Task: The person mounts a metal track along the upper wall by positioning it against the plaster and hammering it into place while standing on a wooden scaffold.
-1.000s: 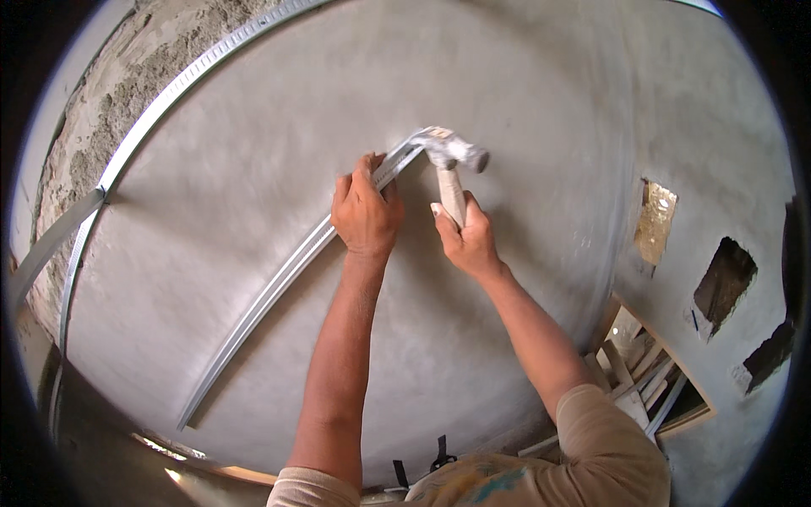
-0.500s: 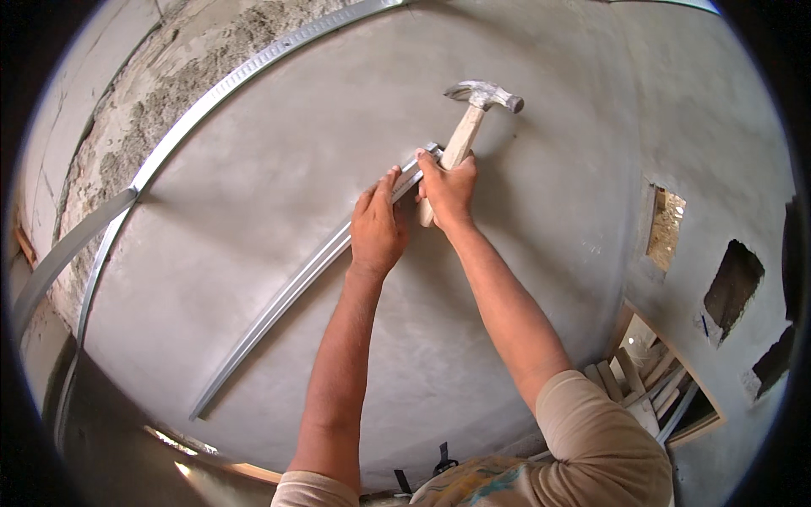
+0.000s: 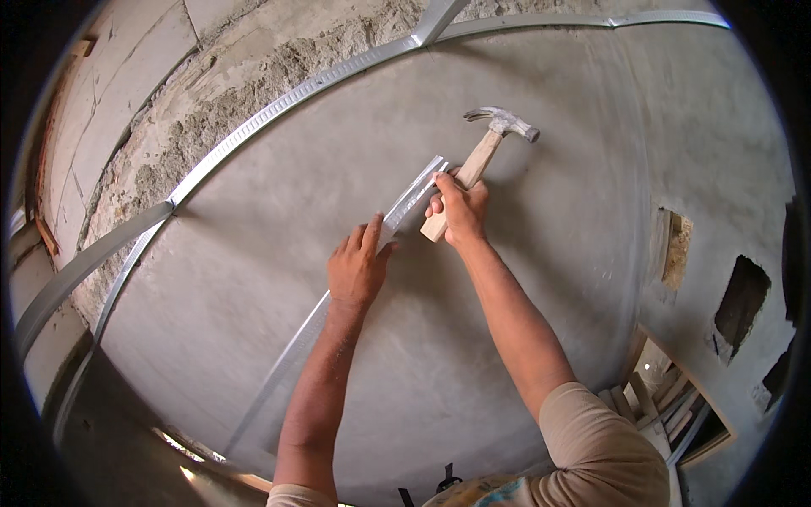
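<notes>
A long galvanised metal channel [image 3: 291, 353] runs slantwise in front of the grey plastered wall. My left hand [image 3: 356, 264] grips it part way up, fingers along the strip and thumb to the right. My right hand [image 3: 465, 209] is closed around the wooden handle of a claw hammer [image 3: 483, 158], whose head points up and away from me. The thumb and finger of that same hand touch the channel near its upper end. My left forearm covers part of the channel's lower length.
Metal track [image 3: 279, 106] curves across the upper wall beneath rough masonry [image 3: 228, 93]. Another metal strip [image 3: 93, 258] juts out from it at the left. Openings [image 3: 743, 291] are cut in the right-hand wall, and timber pieces [image 3: 659, 397] lie in a framed gap at lower right.
My view has shifted, bringing more upper track into sight. My left hand is lower and farther from my right hand along the channel. The hammer stays in my right hand.
</notes>
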### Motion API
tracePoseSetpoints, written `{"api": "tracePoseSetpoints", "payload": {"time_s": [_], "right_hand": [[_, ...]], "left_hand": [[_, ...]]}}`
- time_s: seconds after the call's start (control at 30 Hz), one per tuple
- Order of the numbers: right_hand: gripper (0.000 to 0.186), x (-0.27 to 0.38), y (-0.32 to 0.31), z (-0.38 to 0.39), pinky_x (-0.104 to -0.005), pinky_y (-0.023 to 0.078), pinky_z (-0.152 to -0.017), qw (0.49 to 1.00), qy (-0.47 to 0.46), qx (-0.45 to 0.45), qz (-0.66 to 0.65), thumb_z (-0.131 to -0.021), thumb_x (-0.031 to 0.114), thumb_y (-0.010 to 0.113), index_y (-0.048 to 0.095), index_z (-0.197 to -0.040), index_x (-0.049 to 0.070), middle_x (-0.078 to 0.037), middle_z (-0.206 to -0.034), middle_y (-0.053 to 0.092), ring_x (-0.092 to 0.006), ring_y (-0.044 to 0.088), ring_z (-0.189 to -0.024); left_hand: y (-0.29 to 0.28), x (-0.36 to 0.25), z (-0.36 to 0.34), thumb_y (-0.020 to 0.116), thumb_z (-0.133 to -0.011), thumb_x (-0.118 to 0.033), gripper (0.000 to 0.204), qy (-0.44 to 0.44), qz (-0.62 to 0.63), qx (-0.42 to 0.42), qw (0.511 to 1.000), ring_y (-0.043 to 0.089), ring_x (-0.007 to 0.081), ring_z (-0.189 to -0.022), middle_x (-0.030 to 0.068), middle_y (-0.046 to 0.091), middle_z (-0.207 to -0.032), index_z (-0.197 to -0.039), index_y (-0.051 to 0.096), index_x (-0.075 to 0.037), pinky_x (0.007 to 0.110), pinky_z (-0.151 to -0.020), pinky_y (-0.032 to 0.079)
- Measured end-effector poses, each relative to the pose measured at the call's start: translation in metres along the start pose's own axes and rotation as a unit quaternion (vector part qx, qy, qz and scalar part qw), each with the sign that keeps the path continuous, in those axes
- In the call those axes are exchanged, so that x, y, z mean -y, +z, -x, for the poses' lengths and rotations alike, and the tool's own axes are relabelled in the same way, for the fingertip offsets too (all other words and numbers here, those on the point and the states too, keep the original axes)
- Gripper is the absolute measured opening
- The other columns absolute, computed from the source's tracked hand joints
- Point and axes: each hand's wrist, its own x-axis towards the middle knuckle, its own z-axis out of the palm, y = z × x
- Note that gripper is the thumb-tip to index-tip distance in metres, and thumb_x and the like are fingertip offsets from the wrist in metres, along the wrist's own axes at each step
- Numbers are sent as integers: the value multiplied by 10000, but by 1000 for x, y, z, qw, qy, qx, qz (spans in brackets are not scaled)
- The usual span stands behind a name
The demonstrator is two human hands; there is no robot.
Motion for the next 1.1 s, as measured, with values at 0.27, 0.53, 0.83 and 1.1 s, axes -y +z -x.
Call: {"api": "tracePoseSetpoints", "payload": {"time_s": [0.27,0.53,0.83,1.1], "right_hand": [[299,13,-15,6,-327,468,-404,995,-26,-4,98,-975,170,679,449,-1054,-3,-86,-784,594,-122,517,-463],[243,-1,-93,35,-348,450,-487,882,-200,95,416,-1024,193,627,493,-1019,-9,-73,-720,579,-161,545,-525],[233,-3,-46,53,-412,485,-567,809,-404,83,420,-1001,172,657,533,-1007,-25,-139,-687,586,-296,594,-589],[268,-7,-38,55,-462,505,-549,840,-291,89,449,-997,188,651,490,-970,-25,-190,-644,592,-394,635,-573]], "left_hand": [[-20,27,-55,818,-814,-283,542,144,-90,-46,985,610,225,-990,-14,647,-1149,-1319,650,-179,365,-822,532],[-1,37,-71,795,-801,-236,470,109,-91,-107,984,565,178,-1018,-66,611,-1136,-1248,652,-208,383,-892,429],[-7,39,-72,792,-846,-286,417,98,-59,-64,991,580,215,-1027,-28,646,-1149,-1237,684,-186,385,-840,440],[-7,42,-72,799,-840,-286,417,88,-66,-61,992,579,217,-1030,-43,650,-1160,-1231,689,-192,393,-852,447]]}}
